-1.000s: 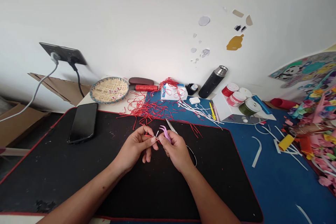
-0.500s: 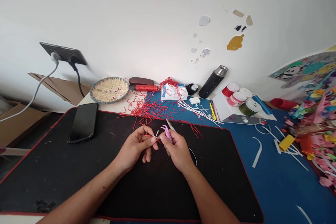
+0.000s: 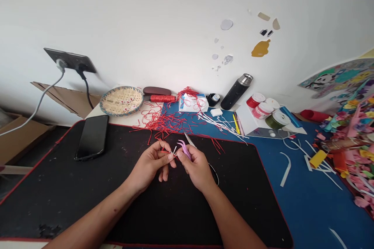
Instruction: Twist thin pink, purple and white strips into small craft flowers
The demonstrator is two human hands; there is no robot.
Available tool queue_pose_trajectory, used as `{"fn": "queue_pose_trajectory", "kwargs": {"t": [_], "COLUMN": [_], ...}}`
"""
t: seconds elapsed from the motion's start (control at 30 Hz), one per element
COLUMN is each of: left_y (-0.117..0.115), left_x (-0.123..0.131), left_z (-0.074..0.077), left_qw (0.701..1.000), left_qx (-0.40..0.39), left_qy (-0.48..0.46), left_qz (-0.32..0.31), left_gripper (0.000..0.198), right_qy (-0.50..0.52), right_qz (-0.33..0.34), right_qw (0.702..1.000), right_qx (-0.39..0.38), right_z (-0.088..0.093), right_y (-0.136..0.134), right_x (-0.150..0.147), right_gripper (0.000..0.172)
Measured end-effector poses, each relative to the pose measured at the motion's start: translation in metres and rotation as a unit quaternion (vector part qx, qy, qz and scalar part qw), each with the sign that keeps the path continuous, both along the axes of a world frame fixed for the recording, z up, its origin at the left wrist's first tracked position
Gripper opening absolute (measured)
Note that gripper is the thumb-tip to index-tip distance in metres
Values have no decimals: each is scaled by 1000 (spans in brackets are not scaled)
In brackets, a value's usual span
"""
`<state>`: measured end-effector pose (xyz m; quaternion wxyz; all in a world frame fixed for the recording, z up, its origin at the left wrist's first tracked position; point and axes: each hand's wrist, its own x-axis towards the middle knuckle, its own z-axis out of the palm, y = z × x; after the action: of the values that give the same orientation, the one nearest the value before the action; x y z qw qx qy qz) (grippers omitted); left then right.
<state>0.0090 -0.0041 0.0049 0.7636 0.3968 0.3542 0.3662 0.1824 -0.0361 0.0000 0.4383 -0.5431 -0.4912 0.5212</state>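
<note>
My left hand (image 3: 154, 159) is closed in a pinch on a small piece of red and white cord (image 3: 174, 150), with a short white end sticking up. Close against it, my right hand (image 3: 198, 167) holds purple curved tweezers (image 3: 184, 149), their tips pointing up and left. Its thumb and forefinger meet at the same cord; whether they grip it too is hard to see. Scissors (image 3: 189, 139) lie on the black mat (image 3: 163, 214), partly hidden behind my right hand, with the blade tip and part of a handle loop showing.
Loose red cords (image 3: 166, 120) and white cords (image 3: 217, 122) lie behind the mat. A phone (image 3: 92, 137) rests at left, near a woven basket (image 3: 121, 101). A black flask (image 3: 236, 92) and thread spools (image 3: 264, 109) stand along the wall. Paper flowers (image 3: 353, 144) are piled at right.
The tweezers in my right hand have shifted slightly left, toward the cord, and my right fingers are closer to the left ones. My left hand keeps its pinch.
</note>
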Motion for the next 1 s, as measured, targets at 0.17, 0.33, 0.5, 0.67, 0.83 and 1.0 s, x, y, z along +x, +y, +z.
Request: {"fn": "queue_pose_trajectory", "kwargs": {"t": [0.17, 0.33, 0.5, 0.67, 0.83, 1.0], "left_y": [-2, -4, -4, -3, -2, -2], "left_x": [1, 2, 3, 3, 4, 4], "left_z": [1, 1, -1, -2, -1, -1], "left_qw": [1000, 998, 997, 997, 994, 992], "left_qx": [10, 27, 36, 34, 47, 66], "left_qy": [9, 25, 39, 50, 83, 105], "left_qz": [-19, -41, -51, -44, -51, -36], "left_gripper": [40, 41, 41, 45, 42, 39], "right_qy": [19, 18, 4, 23, 38, 39], "right_qz": [-24, -8, -5, -14, -20, -18], "right_qw": [999, 1000, 1000, 999, 999, 999], "right_qx": [-10, -10, -13, -22, -14, -17], "right_z": [-5, -5, -3, -4, -4, -6], "right_y": [1, 0, 0, 1, 2, 1], "right_x": [2, 3, 3, 3, 3, 3], "right_gripper": [40, 36, 34, 38, 38, 39]}}
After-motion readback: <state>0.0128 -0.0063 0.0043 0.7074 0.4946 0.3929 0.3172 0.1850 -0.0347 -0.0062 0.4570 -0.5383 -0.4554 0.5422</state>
